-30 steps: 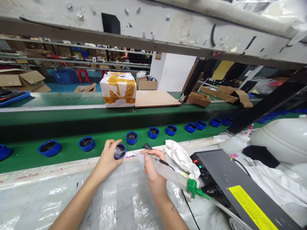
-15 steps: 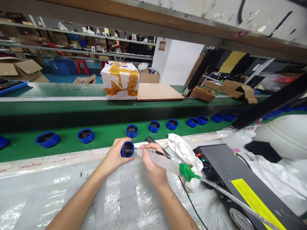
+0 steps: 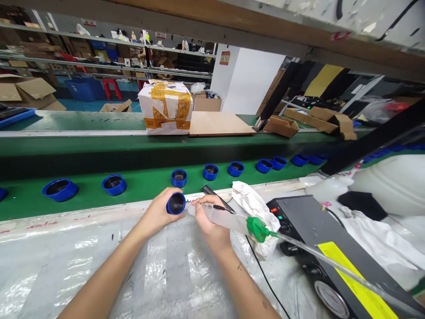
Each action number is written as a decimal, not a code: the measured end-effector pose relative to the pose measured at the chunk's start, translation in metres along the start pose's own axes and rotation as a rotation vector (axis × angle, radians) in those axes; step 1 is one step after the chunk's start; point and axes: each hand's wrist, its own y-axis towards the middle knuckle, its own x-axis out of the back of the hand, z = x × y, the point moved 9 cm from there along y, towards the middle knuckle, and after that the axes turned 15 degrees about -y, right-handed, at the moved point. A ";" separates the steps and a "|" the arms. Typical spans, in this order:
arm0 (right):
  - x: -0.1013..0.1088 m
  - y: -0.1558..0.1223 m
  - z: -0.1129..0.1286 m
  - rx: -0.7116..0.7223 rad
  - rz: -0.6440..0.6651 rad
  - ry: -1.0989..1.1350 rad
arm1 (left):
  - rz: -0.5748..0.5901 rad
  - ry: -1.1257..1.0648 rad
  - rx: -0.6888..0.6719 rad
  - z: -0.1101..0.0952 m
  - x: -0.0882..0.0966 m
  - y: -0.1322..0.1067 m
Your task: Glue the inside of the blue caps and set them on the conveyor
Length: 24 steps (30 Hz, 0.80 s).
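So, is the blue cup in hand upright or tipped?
Tipped: the left hand holds the blue cup with its mouth toward the camera; cups on the green belt sit upright.

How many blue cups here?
At least 11 blue cups: 1 in the left hand, 10 along the green belt (leftmost cut off) left of the near post; more, perhaps some hidden, beyond.

cup [image 3: 175, 203] blue outside, black inside; syringe [image 3: 230, 220] milky white, cap [image 3: 256, 229] green; belt [image 3: 146, 187] green.

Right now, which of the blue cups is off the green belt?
The blue cup in the left hand, tilted, beside the syringe in the right hand. The other cups in the row stand upright on the green belt.
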 end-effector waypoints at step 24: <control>-0.008 -0.003 0.008 -0.033 0.053 -0.023 | 0.036 0.002 -0.042 -0.008 0.000 0.000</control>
